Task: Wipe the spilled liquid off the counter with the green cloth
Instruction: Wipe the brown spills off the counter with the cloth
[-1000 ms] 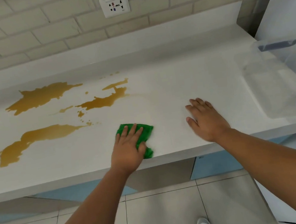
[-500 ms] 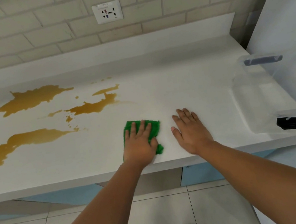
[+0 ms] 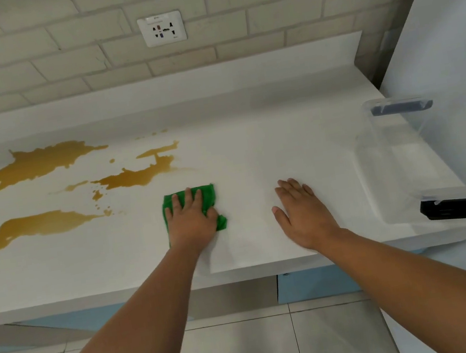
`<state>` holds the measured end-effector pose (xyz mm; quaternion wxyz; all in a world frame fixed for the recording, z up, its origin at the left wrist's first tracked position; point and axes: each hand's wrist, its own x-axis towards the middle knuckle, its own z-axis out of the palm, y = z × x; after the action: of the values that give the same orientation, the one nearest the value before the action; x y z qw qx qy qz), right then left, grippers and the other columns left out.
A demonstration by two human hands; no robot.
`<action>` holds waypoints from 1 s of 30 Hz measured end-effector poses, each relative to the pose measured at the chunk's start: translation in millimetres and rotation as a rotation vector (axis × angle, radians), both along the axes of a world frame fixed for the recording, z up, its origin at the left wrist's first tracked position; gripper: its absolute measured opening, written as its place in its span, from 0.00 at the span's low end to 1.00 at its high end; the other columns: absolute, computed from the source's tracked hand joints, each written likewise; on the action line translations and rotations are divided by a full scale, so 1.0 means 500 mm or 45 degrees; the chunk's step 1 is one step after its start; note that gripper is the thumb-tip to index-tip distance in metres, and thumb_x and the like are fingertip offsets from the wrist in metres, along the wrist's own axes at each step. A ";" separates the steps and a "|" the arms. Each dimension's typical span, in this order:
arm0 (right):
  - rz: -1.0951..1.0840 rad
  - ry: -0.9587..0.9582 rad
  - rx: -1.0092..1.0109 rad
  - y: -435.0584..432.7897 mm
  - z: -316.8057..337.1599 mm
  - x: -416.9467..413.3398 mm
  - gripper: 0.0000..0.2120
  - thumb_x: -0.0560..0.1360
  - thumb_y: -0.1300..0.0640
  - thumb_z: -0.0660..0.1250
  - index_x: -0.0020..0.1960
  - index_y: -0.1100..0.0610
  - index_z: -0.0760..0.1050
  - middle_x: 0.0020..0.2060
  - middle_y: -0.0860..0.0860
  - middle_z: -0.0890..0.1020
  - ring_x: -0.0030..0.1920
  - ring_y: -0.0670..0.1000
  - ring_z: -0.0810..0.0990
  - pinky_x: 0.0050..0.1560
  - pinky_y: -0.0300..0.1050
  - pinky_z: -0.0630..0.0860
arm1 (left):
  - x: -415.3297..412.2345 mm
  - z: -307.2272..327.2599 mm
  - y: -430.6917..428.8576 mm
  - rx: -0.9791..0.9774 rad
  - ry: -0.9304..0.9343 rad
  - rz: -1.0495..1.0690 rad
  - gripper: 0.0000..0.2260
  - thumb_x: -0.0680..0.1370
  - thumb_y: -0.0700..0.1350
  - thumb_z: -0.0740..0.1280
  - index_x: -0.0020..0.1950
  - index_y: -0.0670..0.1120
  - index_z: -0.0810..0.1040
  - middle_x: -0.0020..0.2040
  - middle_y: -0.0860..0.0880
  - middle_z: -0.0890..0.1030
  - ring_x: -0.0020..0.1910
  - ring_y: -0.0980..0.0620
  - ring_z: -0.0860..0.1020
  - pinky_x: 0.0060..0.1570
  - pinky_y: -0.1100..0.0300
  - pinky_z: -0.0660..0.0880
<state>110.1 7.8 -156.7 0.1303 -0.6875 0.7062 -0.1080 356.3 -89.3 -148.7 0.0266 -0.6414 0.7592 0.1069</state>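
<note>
A folded green cloth (image 3: 209, 195) lies on the white counter (image 3: 252, 149) near its front edge. My left hand (image 3: 191, 221) presses flat on the cloth with straight fingers. Brown spilled liquid lies to the left in several patches: a middle patch (image 3: 135, 176) just beyond the cloth, a far patch (image 3: 42, 162) and a long near patch (image 3: 30, 227). My right hand (image 3: 304, 214) rests flat on the bare counter to the right of the cloth, fingers straight, holding nothing.
A clear plastic box (image 3: 399, 163) with black latches stands at the counter's right end, against a white appliance (image 3: 449, 53). A wall socket (image 3: 162, 29) sits in the tiled wall behind. Blue cabinet fronts and floor tiles show below the counter edge.
My left hand has slid the cloth a little farther from the counter's edge, toward the middle patch. The right hand has drawn away from it to the right. The camera view has shifted.
</note>
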 end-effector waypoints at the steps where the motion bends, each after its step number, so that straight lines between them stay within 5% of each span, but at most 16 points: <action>1: -0.017 0.049 0.003 0.002 -0.001 -0.014 0.31 0.83 0.42 0.44 0.80 0.58 0.54 0.80 0.52 0.55 0.80 0.51 0.49 0.79 0.50 0.45 | -0.031 0.003 0.003 -0.006 -0.001 -0.070 0.29 0.81 0.60 0.50 0.81 0.52 0.50 0.81 0.49 0.48 0.79 0.41 0.45 0.77 0.43 0.43; 6: 0.012 0.103 0.004 0.007 -0.003 -0.039 0.40 0.76 0.37 0.34 0.79 0.58 0.57 0.79 0.53 0.58 0.79 0.52 0.51 0.79 0.51 0.45 | -0.126 0.002 0.069 -0.034 0.064 -0.497 0.28 0.81 0.60 0.51 0.81 0.53 0.52 0.81 0.50 0.50 0.79 0.43 0.45 0.76 0.45 0.40; 11: 0.013 0.081 0.009 0.011 -0.006 -0.038 0.39 0.77 0.38 0.32 0.79 0.58 0.56 0.80 0.52 0.55 0.80 0.51 0.48 0.79 0.51 0.42 | -0.026 -0.016 0.130 -0.011 0.253 -0.922 0.26 0.81 0.58 0.55 0.79 0.55 0.60 0.79 0.56 0.55 0.79 0.52 0.45 0.77 0.52 0.40; 16: 0.021 0.085 0.044 0.011 -0.006 -0.037 0.42 0.76 0.35 0.28 0.80 0.57 0.51 0.80 0.51 0.50 0.80 0.49 0.43 0.79 0.51 0.40 | 0.039 -0.007 0.045 -0.026 0.214 -0.566 0.30 0.77 0.62 0.48 0.78 0.57 0.59 0.80 0.55 0.55 0.80 0.50 0.48 0.77 0.55 0.40; 20: 0.019 0.059 0.041 0.011 -0.005 -0.040 0.41 0.77 0.35 0.31 0.80 0.58 0.50 0.81 0.51 0.49 0.80 0.49 0.43 0.79 0.51 0.40 | -0.068 -0.005 -0.001 -0.032 0.089 -0.258 0.28 0.81 0.58 0.49 0.80 0.52 0.55 0.81 0.51 0.51 0.80 0.44 0.47 0.77 0.46 0.42; 25: -0.055 -0.011 -0.015 0.014 -0.007 -0.041 0.41 0.77 0.35 0.34 0.80 0.60 0.51 0.80 0.54 0.51 0.80 0.51 0.46 0.79 0.48 0.40 | -0.190 -0.004 0.075 -0.048 0.113 -0.559 0.29 0.79 0.58 0.48 0.80 0.52 0.55 0.81 0.51 0.52 0.80 0.44 0.47 0.77 0.47 0.41; 30: -0.049 -0.018 -0.006 0.012 -0.005 -0.040 0.42 0.77 0.34 0.32 0.80 0.60 0.51 0.80 0.54 0.51 0.80 0.51 0.45 0.79 0.48 0.39 | -0.112 -0.013 0.125 -0.045 0.244 -0.835 0.27 0.79 0.57 0.52 0.79 0.56 0.59 0.79 0.56 0.55 0.79 0.53 0.46 0.77 0.53 0.41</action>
<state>90.0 13.8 -158.9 0.1315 -0.6734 0.7180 -0.1169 300.4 -27.0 -155.3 -0.0231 -0.3507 0.9258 0.1392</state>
